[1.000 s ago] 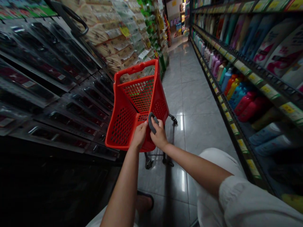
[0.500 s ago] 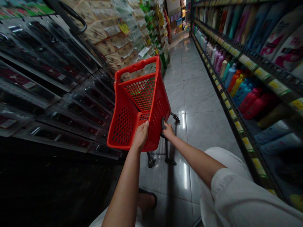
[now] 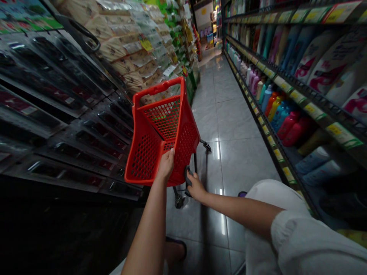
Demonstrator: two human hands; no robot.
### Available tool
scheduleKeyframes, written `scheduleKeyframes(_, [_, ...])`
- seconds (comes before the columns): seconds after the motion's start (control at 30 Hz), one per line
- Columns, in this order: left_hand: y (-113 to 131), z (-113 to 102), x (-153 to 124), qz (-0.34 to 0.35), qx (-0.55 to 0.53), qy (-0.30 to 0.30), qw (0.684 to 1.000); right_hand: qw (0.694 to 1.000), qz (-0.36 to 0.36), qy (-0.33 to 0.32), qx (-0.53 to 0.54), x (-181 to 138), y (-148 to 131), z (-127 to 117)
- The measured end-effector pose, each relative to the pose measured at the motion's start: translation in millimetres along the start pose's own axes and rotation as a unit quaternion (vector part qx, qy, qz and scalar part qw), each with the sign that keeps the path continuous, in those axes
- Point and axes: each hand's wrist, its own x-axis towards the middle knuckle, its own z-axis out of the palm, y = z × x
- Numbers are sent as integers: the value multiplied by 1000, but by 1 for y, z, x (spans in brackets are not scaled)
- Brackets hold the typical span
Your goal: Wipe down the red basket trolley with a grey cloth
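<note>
We have the red trolley basket [image 3: 160, 133] tipped towards us on the aisle floor [image 3: 229, 126], close against the dark hanging display [image 3: 65, 114] at the floor's left edge. Our left hand [image 3: 165, 166] is clenched over the basket's near rim, and our right hand [image 3: 195, 186] is closed round a dark grey handle piece [image 3: 187, 179] low beside the basket's right wall, just above the wheeled frame [image 3: 186, 191]. To handle this well, we judge that the left hand should keep the rim steady while the right works the handle along its own line, without twisting, and that the wheels should stay clear of the display's foot. The bottles [image 3: 275, 110] on the right-hand shelf [image 3: 301, 95] carry yellow and green price tags [image 3: 314, 110], but none of their print is legible; the pale packets [image 3: 134, 57] on the left also show no writing we can read, and no brand is clear.
</note>
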Motion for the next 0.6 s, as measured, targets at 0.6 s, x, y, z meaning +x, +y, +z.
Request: scheduleKeyframes(0.6, [10,31,16,-39,-109,-40,992,997,59,31,-41,38,-44,-56])
